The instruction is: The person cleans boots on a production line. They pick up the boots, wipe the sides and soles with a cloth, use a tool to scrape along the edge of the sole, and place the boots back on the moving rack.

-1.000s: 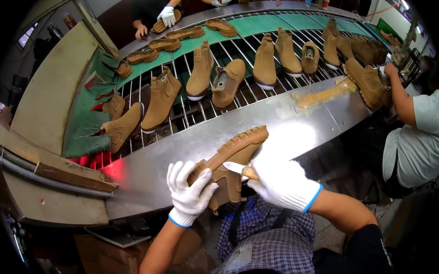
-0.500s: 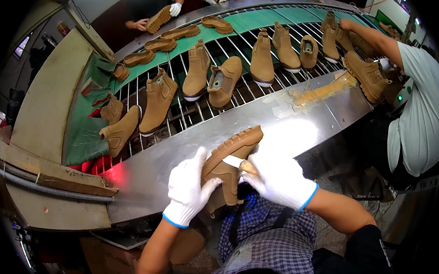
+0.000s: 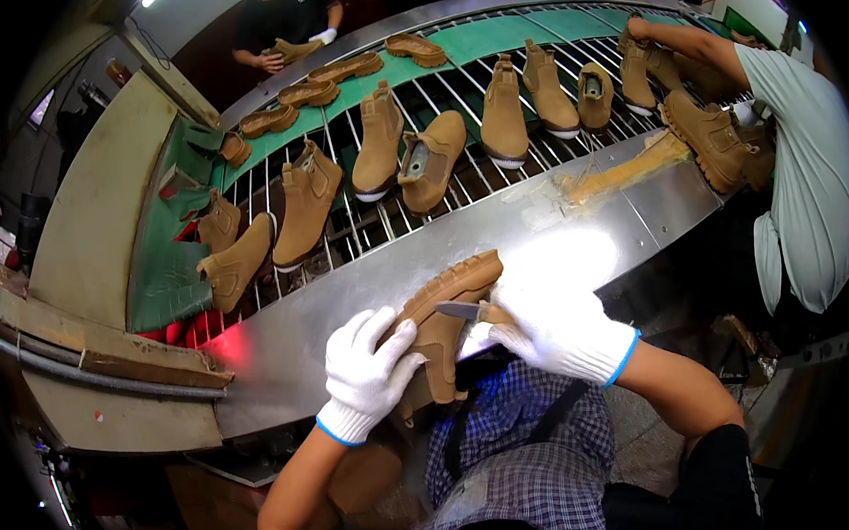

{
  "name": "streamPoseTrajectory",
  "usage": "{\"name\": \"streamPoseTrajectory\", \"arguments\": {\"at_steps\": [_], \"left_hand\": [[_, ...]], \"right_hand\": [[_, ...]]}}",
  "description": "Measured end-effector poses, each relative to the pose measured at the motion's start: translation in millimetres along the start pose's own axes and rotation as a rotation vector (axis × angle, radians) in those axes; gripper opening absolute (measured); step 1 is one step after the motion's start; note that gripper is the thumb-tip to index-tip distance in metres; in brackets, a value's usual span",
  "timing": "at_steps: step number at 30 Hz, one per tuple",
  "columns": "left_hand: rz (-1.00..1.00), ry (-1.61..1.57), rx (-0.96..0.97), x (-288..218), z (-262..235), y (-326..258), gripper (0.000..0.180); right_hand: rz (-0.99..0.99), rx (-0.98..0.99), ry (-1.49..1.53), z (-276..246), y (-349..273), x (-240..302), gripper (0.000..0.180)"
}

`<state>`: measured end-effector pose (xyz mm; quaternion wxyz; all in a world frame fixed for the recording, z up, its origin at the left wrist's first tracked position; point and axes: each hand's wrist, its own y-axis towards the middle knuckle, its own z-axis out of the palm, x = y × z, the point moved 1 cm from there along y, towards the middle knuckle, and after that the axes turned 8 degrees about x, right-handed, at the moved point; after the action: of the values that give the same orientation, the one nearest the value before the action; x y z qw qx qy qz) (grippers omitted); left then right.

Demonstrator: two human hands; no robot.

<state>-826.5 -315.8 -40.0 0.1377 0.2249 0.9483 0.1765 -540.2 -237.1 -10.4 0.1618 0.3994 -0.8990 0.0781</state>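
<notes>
Boot of tan, suede-like material [image 3: 437,338] tilts at the silvery metal desk [image 3: 296,340]; my white-gloved left hand [image 3: 366,366] clamps it, my white-gloved right hand [image 3: 567,336] grips a tan-handled steel knife [image 3: 472,312]. Slack hold could let the knife gouge it.

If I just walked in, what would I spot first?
Probably the tan boot low in the middle: the white-gloved left hand grips it, and the right hand holds a small blade beside its sole. More tan boots stretch beyond it. A red glow shines at the left end of the counter.
</notes>
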Motion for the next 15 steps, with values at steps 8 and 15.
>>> {"name": "streamPoseTrajectory", "arguments": {"at_steps": [8, 15], "left_hand": [[-0.283, -0.060, 0.159, -22, 16, 32, 0.097], [-0.258, -0.117, 0.160, -18, 13, 28, 0.097]], "right_hand": [[-0.110, 0.009, -0.025, 30, 27, 16, 0.034], [0.080, 0.189, 0.245, 13, 20, -20, 0.039]]}}
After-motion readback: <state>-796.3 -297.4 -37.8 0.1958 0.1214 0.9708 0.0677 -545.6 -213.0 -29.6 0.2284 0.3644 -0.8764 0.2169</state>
